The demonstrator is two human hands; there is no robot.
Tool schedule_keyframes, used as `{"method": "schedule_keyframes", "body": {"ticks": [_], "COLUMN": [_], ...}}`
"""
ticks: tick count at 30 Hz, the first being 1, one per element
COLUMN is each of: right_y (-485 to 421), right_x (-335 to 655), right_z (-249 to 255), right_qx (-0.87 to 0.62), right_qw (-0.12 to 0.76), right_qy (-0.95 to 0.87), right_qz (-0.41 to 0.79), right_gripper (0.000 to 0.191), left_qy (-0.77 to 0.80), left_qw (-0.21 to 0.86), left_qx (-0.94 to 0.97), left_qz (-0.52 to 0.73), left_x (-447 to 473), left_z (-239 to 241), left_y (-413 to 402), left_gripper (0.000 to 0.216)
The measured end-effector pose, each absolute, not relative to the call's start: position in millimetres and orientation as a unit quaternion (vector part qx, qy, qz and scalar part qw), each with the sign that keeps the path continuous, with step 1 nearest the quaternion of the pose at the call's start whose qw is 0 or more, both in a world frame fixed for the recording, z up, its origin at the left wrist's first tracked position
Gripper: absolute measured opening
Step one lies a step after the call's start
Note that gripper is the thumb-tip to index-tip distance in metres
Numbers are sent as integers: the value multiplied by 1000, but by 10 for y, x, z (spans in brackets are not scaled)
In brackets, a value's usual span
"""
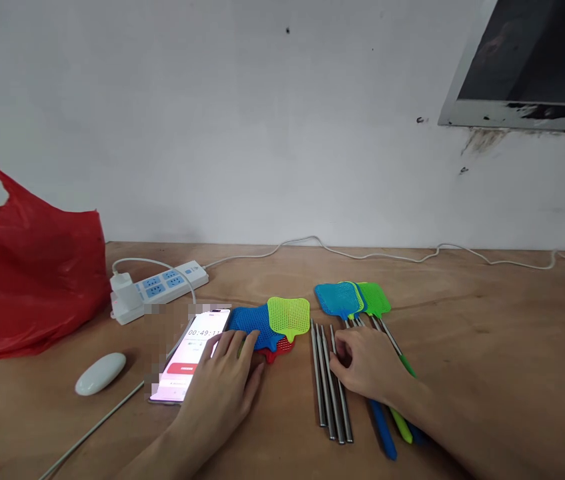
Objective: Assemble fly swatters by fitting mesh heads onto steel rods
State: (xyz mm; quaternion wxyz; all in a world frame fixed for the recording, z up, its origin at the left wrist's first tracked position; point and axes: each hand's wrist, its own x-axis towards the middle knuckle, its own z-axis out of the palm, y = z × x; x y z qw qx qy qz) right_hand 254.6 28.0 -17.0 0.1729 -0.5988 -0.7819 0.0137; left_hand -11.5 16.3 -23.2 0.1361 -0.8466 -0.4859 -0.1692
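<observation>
My left hand lies palm down with its fingers spread. Its fingertips reach the edge of a lit phone and a blue fly swatter head. Touching that one are a yellow-green swatter head and a partly covered red swatter head. Several silver metal rods lie side by side. My right hand is closed, thumb and forefinger curled at the rightmost rod. Under it run the handles of assembled fly swatters, with a teal head and a green head beyond the knuckles.
A red plastic bag stands at the left. Behind the phone is a white power strip with a plugged-in charger. A white oval object lies at the left. A thin cable runs along the wall.
</observation>
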Motion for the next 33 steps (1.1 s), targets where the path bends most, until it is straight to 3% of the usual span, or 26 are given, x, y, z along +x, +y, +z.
{"method": "schedule_keyframes", "body": {"ticks": [8, 11, 16, 21, 26, 29, 33], "right_y": [244, 226, 254, 374, 428, 407, 348], "right_x": [2467, 2431, 2455, 2576, 2605, 2558, 2454], "right_z": [-132, -122, -144, -128, -50, -30, -12], "right_qx": [-650, -665, -670, -582, -531, -454, -391], "right_qw": [145, 135, 181, 397, 477, 543, 554], "right_qy": [-746, -734, -719, -674, -571, -431, -387], "right_qz": [16, 14, 44, 222, 405, 560, 625], "right_gripper": [22, 22, 23, 27, 20, 24, 29], "left_qy": [-468, -425, -392, -425, -380, -374, -370], "left_qw": [123, 42, -186, -378, -549, -581, -593], "left_qx": [-861, -881, -858, -756, -660, -637, -630], "left_qz": [-155, -202, -275, -325, -344, -342, -339], "left_x": [-118, -114, -23, 56, 94, 83, 58], "left_z": [-300, -329, -220, -153, -147, -123, -122], "left_y": [181, 164, 47, -27, 16, 42, 38], "left_gripper": [41, 51, 43, 29, 33, 34, 34]}}
